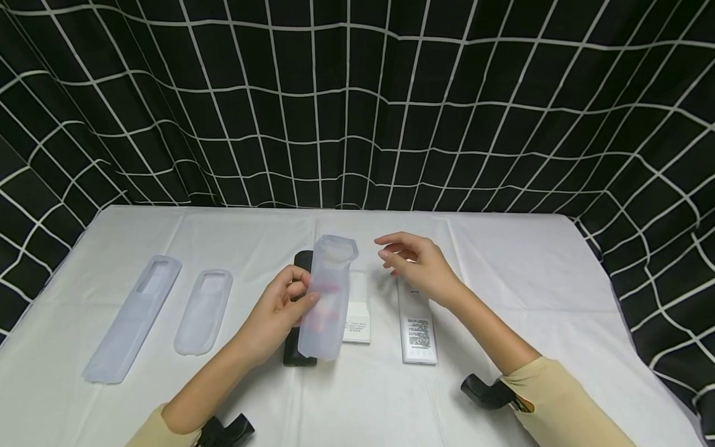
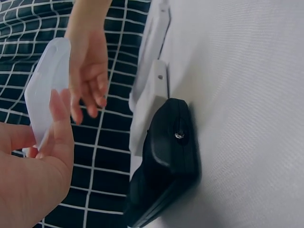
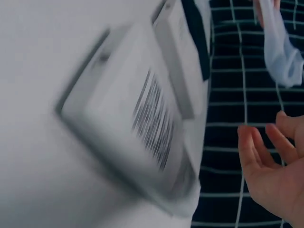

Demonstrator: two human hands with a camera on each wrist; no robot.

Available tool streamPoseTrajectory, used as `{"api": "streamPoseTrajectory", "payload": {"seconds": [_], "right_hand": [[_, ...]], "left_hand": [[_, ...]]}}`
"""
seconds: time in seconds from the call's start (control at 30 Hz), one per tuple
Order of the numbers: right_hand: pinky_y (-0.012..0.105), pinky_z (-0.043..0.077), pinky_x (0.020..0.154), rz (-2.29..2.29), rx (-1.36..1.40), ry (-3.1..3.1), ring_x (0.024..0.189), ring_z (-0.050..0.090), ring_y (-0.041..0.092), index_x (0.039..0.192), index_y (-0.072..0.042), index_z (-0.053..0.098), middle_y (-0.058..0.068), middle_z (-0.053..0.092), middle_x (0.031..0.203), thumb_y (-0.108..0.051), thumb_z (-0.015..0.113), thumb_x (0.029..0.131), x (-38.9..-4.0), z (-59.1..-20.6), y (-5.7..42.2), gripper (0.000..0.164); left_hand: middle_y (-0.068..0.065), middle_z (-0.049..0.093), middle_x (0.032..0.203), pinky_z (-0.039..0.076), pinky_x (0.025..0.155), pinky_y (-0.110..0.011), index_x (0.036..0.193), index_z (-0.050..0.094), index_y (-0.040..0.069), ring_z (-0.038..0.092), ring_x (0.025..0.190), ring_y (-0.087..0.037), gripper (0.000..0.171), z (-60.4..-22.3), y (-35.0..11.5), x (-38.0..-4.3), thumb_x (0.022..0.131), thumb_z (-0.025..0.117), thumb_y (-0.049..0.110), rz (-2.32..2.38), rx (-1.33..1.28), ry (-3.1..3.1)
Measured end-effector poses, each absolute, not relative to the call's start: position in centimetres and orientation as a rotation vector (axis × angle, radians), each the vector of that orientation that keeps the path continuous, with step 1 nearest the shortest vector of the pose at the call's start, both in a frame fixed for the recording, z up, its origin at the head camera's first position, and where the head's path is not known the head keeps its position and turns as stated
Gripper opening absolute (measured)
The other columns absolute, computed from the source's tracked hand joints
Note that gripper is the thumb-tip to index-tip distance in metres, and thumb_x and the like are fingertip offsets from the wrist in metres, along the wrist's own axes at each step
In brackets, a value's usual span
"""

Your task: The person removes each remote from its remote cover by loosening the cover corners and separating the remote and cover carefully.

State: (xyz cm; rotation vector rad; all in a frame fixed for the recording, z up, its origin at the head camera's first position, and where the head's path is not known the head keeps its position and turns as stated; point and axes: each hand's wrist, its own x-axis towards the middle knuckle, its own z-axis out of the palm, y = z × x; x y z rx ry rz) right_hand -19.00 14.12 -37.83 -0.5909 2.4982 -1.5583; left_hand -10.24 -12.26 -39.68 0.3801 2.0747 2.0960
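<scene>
My left hand [image 1: 279, 305] pinches a translucent silicone remote cover [image 1: 332, 270] between thumb and fingers, held up above the table. Behind that cover lies a black remote control [image 1: 300, 355], partly hidden by it; its screw hole shows in the left wrist view. Beside it is a white remote [image 1: 357, 323] with printed text, also partly covered. To the right lies a longer white remote [image 1: 418, 338], print side up. Over its far end hovers my right hand [image 1: 422, 266], fingers loosely bent and holding nothing, apart from the cover.
Two more translucent covers, a long one [image 1: 131, 326] and a shorter one [image 1: 203, 313], lie at the left on the white-clothed table [image 1: 503, 298]. A black curtain with a white grid [image 1: 357, 112] hangs behind the table's far edge and along both sides.
</scene>
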Motion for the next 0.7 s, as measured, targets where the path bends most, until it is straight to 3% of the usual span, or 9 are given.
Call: {"api": "streamPoseTrajectory", "payload": {"seconds": [0.3,0.5,0.7], "right_hand": [[0.037,0.060,0.079,-1.698,-0.724,2.321,0.096,0.067,0.045,0.126,-0.001,0.063,0.018,0.069,0.116,-0.011,0.062,0.100,-18.2,-37.1,11.2,0.028],[0.038,0.061,0.078,-1.745,-0.732,2.274,0.091,0.071,0.034,0.125,0.001,0.064,0.018,0.069,0.116,-0.010,0.061,0.100,-18.2,-36.9,10.2,0.027],[0.037,0.061,0.073,-1.766,-0.724,2.264,0.089,0.072,0.034,0.121,0.001,0.066,0.019,0.071,0.109,-0.008,0.063,0.099,-18.2,-36.8,9.5,0.025]], "left_hand": [[-0.009,0.060,0.103,0.055,0.076,-0.031,0.111,0.037,0.000,0.061,0.085,-0.015,0.018,-39.6,-12.7,-9.9,0.103,0.052,0.007,2.078,0.345,2.028],[-0.011,0.062,0.110,0.056,0.079,-0.034,0.111,0.039,0.002,0.064,0.088,-0.017,0.016,-39.6,-13.0,-9.7,0.104,0.051,0.008,2.072,0.341,2.005],[-0.007,0.058,0.095,0.055,0.074,-0.030,0.111,0.039,0.002,0.061,0.084,-0.017,0.015,-39.7,-13.2,-9.6,0.104,0.052,0.008,2.062,0.383,2.021]]}}
